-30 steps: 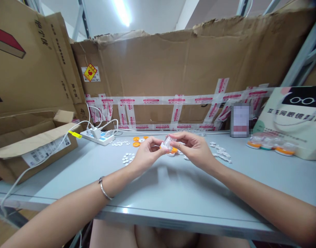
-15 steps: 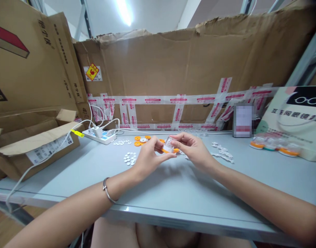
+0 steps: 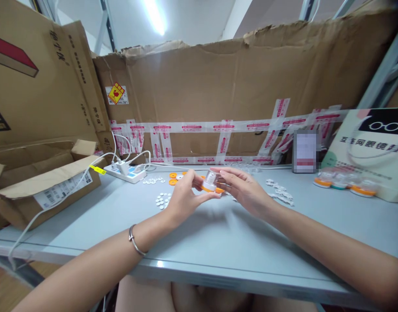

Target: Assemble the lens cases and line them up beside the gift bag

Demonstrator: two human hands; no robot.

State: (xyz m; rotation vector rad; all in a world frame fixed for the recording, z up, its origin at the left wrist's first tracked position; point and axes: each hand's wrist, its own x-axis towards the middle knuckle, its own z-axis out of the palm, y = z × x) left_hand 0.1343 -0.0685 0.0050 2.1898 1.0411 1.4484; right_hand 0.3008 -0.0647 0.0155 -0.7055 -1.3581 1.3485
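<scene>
A small container (image 3: 210, 181) with a clear top and an orange and white base is held up between my hands, above the middle of the table. My left hand (image 3: 187, 193) grips its base from the left, the thumb stretched below it and the fingers curled behind. From the right, my right hand (image 3: 243, 188) has its fingers around the clear top, partly hiding it. Behind my left hand lie orange rings (image 3: 173, 182). Small white discs (image 3: 161, 200) are spread just left of that hand. White pieces (image 3: 279, 191) lie in a cluster beyond my right forearm.
A power strip (image 3: 125, 172) with cables and an open cardboard box (image 3: 67, 184) stand at the left. At the right are similar clear-topped containers (image 3: 363, 188), a phone-like screen (image 3: 305, 151) and a paper bag (image 3: 374, 151). A large taped carton (image 3: 199, 86) walls off the back.
The clear top now sits upright on the orange and white base, where before it was tilted in my right fingers. My right fingers have straightened and shifted to its side.
</scene>
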